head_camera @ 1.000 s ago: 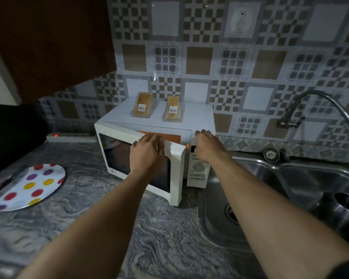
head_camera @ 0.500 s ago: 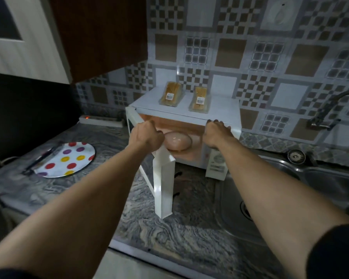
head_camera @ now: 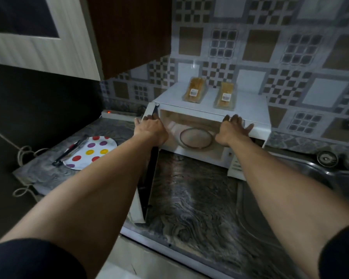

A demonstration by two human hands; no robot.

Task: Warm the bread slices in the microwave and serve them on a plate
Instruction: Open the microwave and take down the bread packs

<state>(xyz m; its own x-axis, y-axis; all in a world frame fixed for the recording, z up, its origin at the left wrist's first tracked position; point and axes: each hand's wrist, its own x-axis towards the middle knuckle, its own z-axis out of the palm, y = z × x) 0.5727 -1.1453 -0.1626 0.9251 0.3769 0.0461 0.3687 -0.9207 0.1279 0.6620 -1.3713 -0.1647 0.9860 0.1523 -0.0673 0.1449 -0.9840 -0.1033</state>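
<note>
A white microwave (head_camera: 256, 109) stands on the counter against the tiled wall. Its door (head_camera: 148, 174) is swung wide open to the left, showing the cavity and its round glass turntable (head_camera: 195, 137). My left hand (head_camera: 151, 127) grips the top edge of the door near the hinge. My right hand (head_camera: 232, 130) rests flat against the microwave's upper front edge, fingers spread. Two clear packs of bread slices (head_camera: 194, 92) (head_camera: 226, 97) lie on top of the microwave. A white plate with coloured dots (head_camera: 91, 152) sits on the counter to the left.
Dark tongs (head_camera: 69, 151) lie across the plate's left rim. A power strip (head_camera: 119, 114) with a red light sits behind it. A steel sink (head_camera: 334, 176) lies to the right. A dark wall cabinet (head_camera: 129, 31) hangs above. The marbled counter (head_camera: 193, 208) stretches in front.
The door has swung from nearly closed to fully open to the left, with my left hand following its top edge. My view has shifted left and back. My right hand stayed on the microwave's front.
</note>
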